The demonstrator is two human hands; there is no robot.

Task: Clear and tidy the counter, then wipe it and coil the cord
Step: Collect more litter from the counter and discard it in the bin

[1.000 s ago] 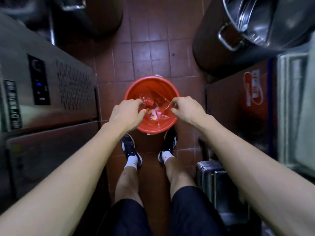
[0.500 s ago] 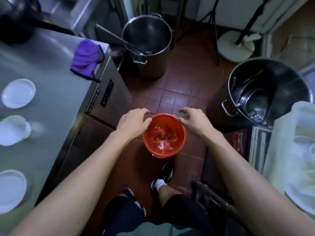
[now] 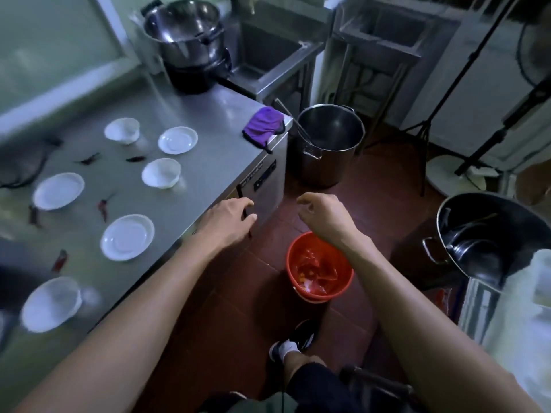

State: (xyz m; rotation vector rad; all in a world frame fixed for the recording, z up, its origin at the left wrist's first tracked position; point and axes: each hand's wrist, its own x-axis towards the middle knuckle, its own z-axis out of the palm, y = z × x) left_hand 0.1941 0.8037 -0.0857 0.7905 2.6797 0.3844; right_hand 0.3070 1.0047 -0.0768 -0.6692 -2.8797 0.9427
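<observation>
I see a small kitchen with a dark red tile floor [image 3: 372, 186] and a shiny steel desk [image 3: 208, 120] on my left side. White dishes sit on the desk: three flat plates [image 3: 127, 237] and some bowls [image 3: 161, 173], well apart from each other. Small dark red chili peppers [image 3: 103, 205] lie between the dishes. A purple cloth [image 3: 264, 124] is bunched up on the far corner of the desk, hanging a bit over the edge. A black cord [image 3: 26, 174] curls at the far left edge of the desk, and it looks blurry. A big metal pot [image 3: 186, 23] sits on a black cooker at the back of the desk.

On the floor, an orange bucket [image 3: 320, 293] stands near my foot, with red plastic scraps inside. A tall steel pot [image 3: 329, 144] stands on the floor just beside the desk corner. Another big steel pot [image 3: 489, 242] is on my right.

My left hand [image 3: 228, 222] is above the front edge of the desk. Its grip is relaxed, fingers loosely spread, holding nothing. My right hand [image 3: 323, 217] hangs in the air above the bucket. Its fingers droop in a loose curl, and that grip holds nothing too.
</observation>
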